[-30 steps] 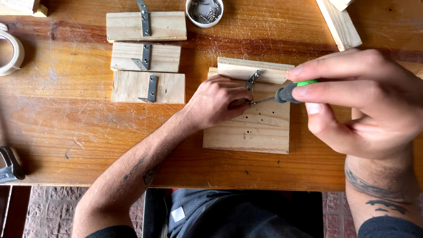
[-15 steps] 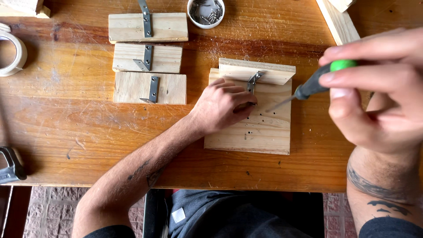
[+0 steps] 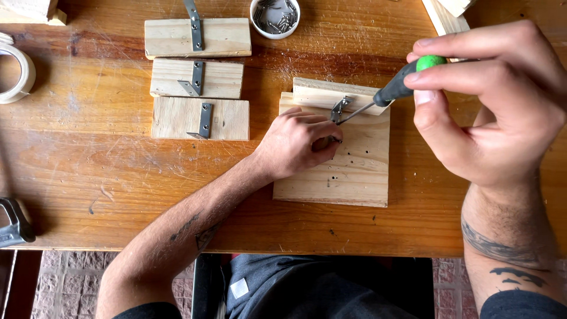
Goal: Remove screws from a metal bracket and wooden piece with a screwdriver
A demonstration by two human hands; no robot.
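Back down comes the screwdriver (image 3: 397, 88), clamped in the right hand (image 3: 484, 100). Its long axis slants, tip lower-left toward the metal bracket (image 3: 339, 107). Left hand (image 3: 298, 142) pinches a screw (image 3: 335, 140) on the wooden board (image 3: 360, 171).

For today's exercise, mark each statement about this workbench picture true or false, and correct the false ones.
1. The right hand holds a screwdriver with a green-tipped handle. True.
2. The left hand rests on the large wooden board. True.
3. Three wood blocks with metal brackets lie right of the board. False: they lie to its left.
4. The white cup of screws has tipped over. False: it stands upright.
5. A roll of tape lies at the table's left edge. True.
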